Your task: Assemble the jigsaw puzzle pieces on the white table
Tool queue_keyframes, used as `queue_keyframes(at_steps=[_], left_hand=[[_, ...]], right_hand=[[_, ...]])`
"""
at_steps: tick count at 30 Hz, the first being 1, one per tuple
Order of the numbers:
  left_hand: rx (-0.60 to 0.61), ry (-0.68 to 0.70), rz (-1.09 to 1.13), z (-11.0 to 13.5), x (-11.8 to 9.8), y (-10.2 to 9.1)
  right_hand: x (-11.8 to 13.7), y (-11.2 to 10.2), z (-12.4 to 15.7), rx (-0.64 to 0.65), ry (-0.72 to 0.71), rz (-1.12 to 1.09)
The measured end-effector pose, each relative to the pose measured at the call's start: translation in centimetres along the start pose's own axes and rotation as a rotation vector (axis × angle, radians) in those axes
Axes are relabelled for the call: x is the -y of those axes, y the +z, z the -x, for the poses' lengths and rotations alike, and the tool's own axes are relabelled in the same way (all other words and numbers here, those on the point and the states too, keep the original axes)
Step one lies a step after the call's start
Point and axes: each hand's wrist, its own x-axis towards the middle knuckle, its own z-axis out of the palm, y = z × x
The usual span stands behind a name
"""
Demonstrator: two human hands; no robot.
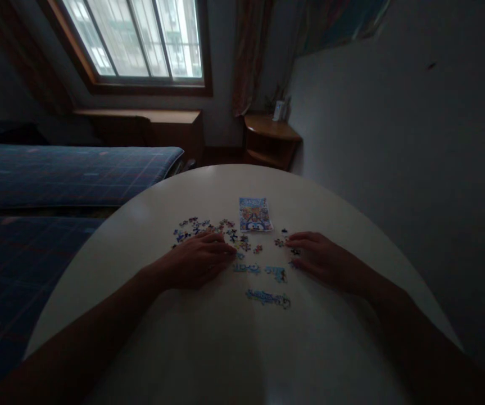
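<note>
Loose jigsaw puzzle pieces [191, 226] lie in a scattered heap on the round white table. My left hand [198, 259] rests palm down at the heap's near edge, fingers stretched out. Its fingertips reach a small blue puzzle piece [240, 255]; whether they press on it I cannot tell. To the right, my right hand [320, 256] lies with thumb and fingers apart beside a few dark pieces [295, 252]. Between the hands are two joined blue sections, a left one [247, 268] and a right one [276, 273]. Nearer me lies a longer joined strip [268, 298].
A colourful picture sheet [254, 215] lies beyond the pieces on the table [208, 349]. Beds with blue plaid covers [73, 174] stand at the left. A corner shelf [271, 126] is at the back, and a wall [394, 140] runs along the right.
</note>
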Motion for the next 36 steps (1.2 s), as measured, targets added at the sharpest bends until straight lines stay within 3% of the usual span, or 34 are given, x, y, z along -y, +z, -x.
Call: queue_keyframes(at_steps=[5,11,24,27,36], left_hand=[[-0.018,0.006,-0.023,0.1,0.3,0.2],[-0.127,-0.128,-0.085,-0.2,1.3,1.4],[-0.081,-0.131,-0.096,-0.9,1.5,1.2],[-0.049,-0.179,-0.093,-1.6,1.9,1.0],[0.222,-0.368,-0.018,-4.4,2.0,-1.5]], right_hand=[[0.5,0.0,-0.2,0.0,-0.009,-0.016],[0.7,-0.1,-0.3,0.017,0.014,-0.018],[0.6,0.4,-0.4,0.016,-0.01,-0.013],[0.8,0.4,-0.5,0.009,-0.009,-0.01],[0.4,0.6,-0.4,-0.009,-0.041,0.0]])
